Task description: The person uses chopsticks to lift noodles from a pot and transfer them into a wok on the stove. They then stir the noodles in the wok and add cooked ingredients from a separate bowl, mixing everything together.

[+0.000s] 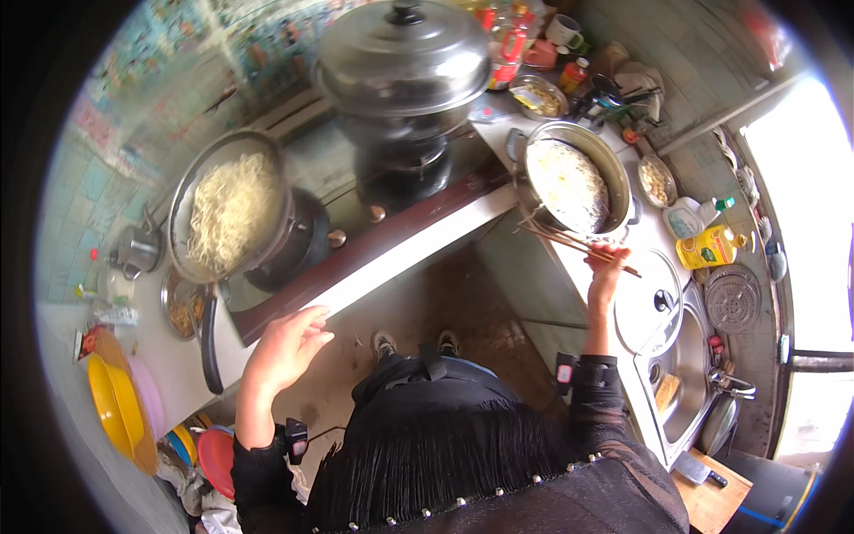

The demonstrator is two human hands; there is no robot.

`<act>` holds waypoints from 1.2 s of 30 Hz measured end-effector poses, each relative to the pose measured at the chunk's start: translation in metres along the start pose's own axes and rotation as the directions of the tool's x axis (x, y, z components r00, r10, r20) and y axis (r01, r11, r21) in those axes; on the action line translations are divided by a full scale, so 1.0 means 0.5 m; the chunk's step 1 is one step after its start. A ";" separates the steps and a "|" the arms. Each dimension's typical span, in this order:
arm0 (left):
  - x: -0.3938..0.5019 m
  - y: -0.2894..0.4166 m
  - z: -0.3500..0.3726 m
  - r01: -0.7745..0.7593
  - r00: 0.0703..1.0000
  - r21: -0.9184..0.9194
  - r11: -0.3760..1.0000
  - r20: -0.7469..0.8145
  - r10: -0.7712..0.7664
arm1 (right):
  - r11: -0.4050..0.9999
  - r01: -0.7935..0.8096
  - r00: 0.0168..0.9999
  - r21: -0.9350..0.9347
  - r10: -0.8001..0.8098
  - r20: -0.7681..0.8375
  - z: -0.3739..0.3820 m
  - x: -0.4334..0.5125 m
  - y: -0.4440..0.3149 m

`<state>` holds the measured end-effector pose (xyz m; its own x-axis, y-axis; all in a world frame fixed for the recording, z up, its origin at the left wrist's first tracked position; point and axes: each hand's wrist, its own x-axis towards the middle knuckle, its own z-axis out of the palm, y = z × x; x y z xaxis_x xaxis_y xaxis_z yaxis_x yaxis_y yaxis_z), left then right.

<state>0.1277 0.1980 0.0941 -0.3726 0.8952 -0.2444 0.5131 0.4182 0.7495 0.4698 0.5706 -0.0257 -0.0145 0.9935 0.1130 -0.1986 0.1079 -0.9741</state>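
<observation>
My right hand (pixel 607 270) grips a pair of wooden chopsticks (pixel 574 245), whose tips lie left of the hand, near the front rim of a metal pot. Pale food fills much of this two-handled pot (pixel 620 167); what it is exactly, I cannot tell. My left hand (pixel 290 347) is in the air near the counter's front edge, fingers apart and holding nothing. Beyond it, a wok (pixel 177 227) of pale noodles (pixel 233 210) sits on the left burner, its black handle (pixel 210 344) pointing towards me. A large lidded steel steamer (pixel 403 63) stands on the other burner.
A glass lid (pixel 647 300) lies between the pot and the steel sink (pixel 690 380). Bottles, including a yellow one (pixel 710 247), stand by the window. A cleaver (pixel 694 468) rests on a wooden board (pixel 717 494) at lower right. Yellow basins (pixel 113 404) lean at the left.
</observation>
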 end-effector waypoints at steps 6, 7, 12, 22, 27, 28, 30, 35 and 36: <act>0.107 0.136 0.069 -0.066 0.997 0.069 0.995 0.050 0.063 | 0.860 -0.140 0.980 0.491 0.192 -0.057 0.016 0.046 0.101; 0.112 0.152 0.079 -0.054 0.997 0.072 0.996 0.061 0.050 | 0.812 -0.146 0.968 0.564 0.235 -0.087 0.014 0.055 0.096; 0.108 0.193 0.103 0.027 0.999 0.095 0.995 0.042 -0.031 | 0.637 -0.097 0.980 0.765 0.194 -0.037 -0.008 0.135 0.010; 0.019 0.160 0.076 0.216 0.968 0.100 0.971 -0.150 -0.200 | 0.860 0.341 0.938 -0.379 -0.335 0.084 -0.076 0.265 -0.107; -0.041 0.141 -0.014 0.251 0.928 0.149 0.957 -0.317 -0.195 | 0.851 0.475 0.879 -0.224 -0.471 0.078 -0.076 0.250 -0.170; -0.050 0.131 -0.041 0.239 0.925 0.163 0.957 -0.339 -0.173 | 0.880 0.443 0.896 -0.171 -0.430 0.110 -0.060 0.236 -0.198; -0.074 0.103 -0.104 0.208 0.909 0.214 0.954 -0.404 -0.108 | 0.897 0.259 0.839 0.359 -0.393 0.376 0.007 0.183 -0.242; -0.098 0.007 -0.271 0.303 0.862 0.268 0.915 -0.486 -0.143 | 0.925 0.105 0.810 0.364 -0.292 0.508 0.280 -0.030 -0.252; -0.100 -0.021 -0.292 0.322 0.866 0.289 0.901 -0.474 -0.157 | 0.939 0.037 0.750 0.343 -0.253 0.611 0.334 -0.078 -0.245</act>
<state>0.0280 0.1261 0.1882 -0.7703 0.6366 -0.0377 0.5662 0.7098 0.4190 0.3309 0.5127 0.1221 -0.5595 0.6956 0.4506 -0.5233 0.1252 -0.8429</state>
